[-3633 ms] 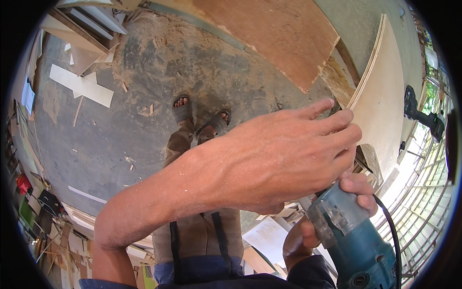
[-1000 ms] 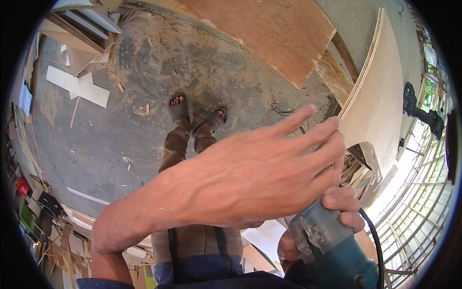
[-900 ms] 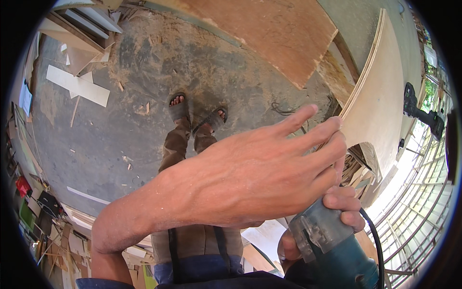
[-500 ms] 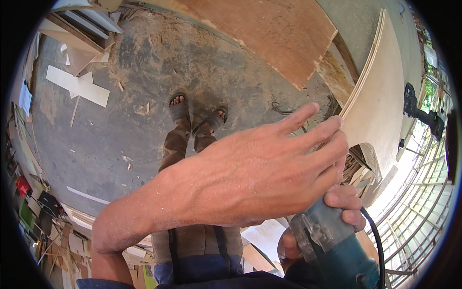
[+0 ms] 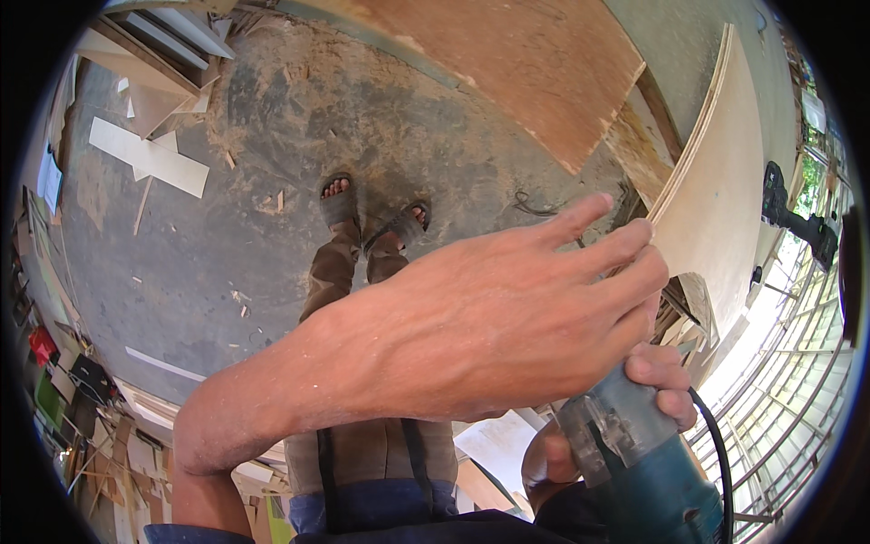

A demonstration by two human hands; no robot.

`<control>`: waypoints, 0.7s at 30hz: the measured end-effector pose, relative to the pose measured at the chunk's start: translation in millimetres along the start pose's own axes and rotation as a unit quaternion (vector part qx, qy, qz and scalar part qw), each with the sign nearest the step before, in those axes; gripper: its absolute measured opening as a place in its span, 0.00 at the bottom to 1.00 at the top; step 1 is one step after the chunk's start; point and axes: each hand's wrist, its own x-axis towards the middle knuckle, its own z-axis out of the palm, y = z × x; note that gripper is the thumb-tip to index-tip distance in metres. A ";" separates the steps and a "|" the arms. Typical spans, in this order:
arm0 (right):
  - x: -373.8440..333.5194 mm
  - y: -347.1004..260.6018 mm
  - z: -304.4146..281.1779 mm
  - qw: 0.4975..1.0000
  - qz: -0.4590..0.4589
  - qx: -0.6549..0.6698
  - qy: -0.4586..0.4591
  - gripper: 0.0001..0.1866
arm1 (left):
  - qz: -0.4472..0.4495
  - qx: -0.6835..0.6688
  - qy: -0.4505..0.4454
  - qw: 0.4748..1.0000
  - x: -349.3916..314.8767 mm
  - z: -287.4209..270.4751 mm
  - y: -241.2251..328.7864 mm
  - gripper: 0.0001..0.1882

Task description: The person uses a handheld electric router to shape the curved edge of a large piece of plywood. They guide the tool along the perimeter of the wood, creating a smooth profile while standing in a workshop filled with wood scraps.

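A: What are your two hands doing?

B: Your right hand (image 5: 666, 374) is wrapped around the clear plastic housing (image 5: 603, 426) of a teal, cylindrical power tool (image 5: 657, 485), fingers on one side and thumb on the other. Your left hand (image 5: 535, 317) reaches across your body, fingers spread and bent down at the tool's upper end; its thumb is hidden, so I can't tell whether it grasps anything.

A: And where is the tool?

B: Off the floor, in front of your right side, tilted, with a black cord (image 5: 722, 444) running along it.

A: What else is around you?

B: A pale plywood panel (image 5: 716, 181) beyond your fingertips, a reddish-brown wooden board (image 5: 535, 72) farther ahead, and dusty grey concrete floor (image 5: 236, 272) under your dark sandals (image 5: 337, 208).
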 end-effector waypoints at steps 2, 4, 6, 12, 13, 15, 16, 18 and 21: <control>6.1 -3.2 -2.6 1.000 0.001 0.003 0.000 0.50 | -0.001 0.000 0.006 1.000 1.1 -1.1 0.4 0.18; 5.3 -4.0 0.5 1.000 0.002 0.007 0.009 0.50 | -0.002 0.002 0.014 1.000 -0.5 1.4 0.8 0.18; 3.6 -3.9 3.2 1.000 0.005 0.008 0.019 0.50 | -0.002 -0.004 0.000 1.000 -0.3 -0.8 0.6 0.18; -0.2 -2.7 1.0 1.000 0.006 0.019 0.018 0.50 | -0.001 -0.007 -0.025 1.000 -0.6 -5.1 0.3 0.16; -0.5 -2.2 0.7 1.000 0.004 0.022 0.016 0.50 | -0.001 -0.006 -0.019 1.000 -0.6 -5.3 0.6 0.17; -0.1 -1.7 1.2 1.000 0.002 0.023 0.008 0.50 | 0.002 -0.005 -0.010 1.000 -2.8 -0.6 0.1 0.17; -0.5 -0.6 1.5 1.000 0.001 0.024 0.004 0.50 | 0.002 -0.004 -0.006 1.000 -3.8 1.2 -0.1 0.17; -2.3 -2.2 1.2 1.000 0.018 0.012 0.005 0.51 | 0.005 -0.001 -0.013 1.000 -5.0 2.4 -1.0 0.17; -3.8 -14.8 -0.7 0.997 0.075 -0.017 0.016 0.54 | 0.010 0.007 -0.017 1.000 -4.3 3.1 -1.2 0.18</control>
